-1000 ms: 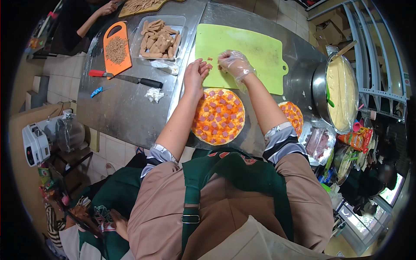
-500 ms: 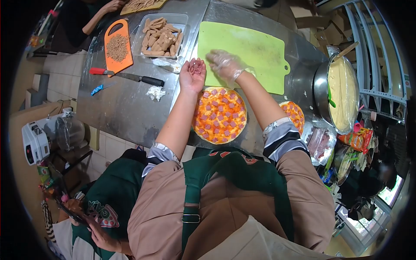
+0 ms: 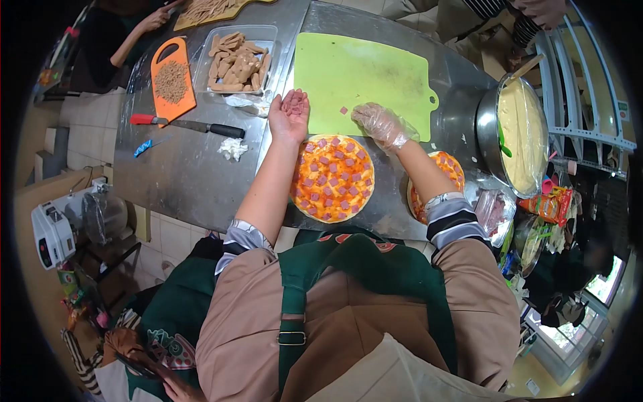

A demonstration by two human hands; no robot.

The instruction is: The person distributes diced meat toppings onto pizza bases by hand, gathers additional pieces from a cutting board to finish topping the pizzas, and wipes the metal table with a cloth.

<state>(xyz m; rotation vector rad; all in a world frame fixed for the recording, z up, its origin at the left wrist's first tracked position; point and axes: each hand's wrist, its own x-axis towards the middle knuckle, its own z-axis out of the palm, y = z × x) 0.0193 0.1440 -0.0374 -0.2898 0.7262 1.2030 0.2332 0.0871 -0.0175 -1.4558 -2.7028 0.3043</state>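
Observation:
My left hand (image 3: pixel 289 119) is palm up at the left edge of the green board (image 3: pixel 362 70), with diced pink meat (image 3: pixel 294 102) cupped in it. My right hand (image 3: pixel 380 125), in a clear plastic glove, is over the board's lower part, fingers pointing left and drawn together; what they hold, if anything, is hidden. One pink piece (image 3: pixel 343 110) lies on the board just left of those fingertips. Below the board sits a round pizza (image 3: pixel 333 179) dotted with pink cubes. A second pizza (image 3: pixel 450 167) is partly covered by my right forearm.
At the left are an orange board (image 3: pixel 172 77) of brown crumbs, a clear tub (image 3: pixel 240 60) of brown pieces and a black-handled knife (image 3: pixel 226 130). A large dough bowl (image 3: pixel 519 137) and a bag of pink meat (image 3: pixel 492 211) stand right. Co-workers are at the lower left and top.
My right hand has moved right and down, away from my left hand. A single pink piece now shows on the green board. Another person has come into view at the top right.

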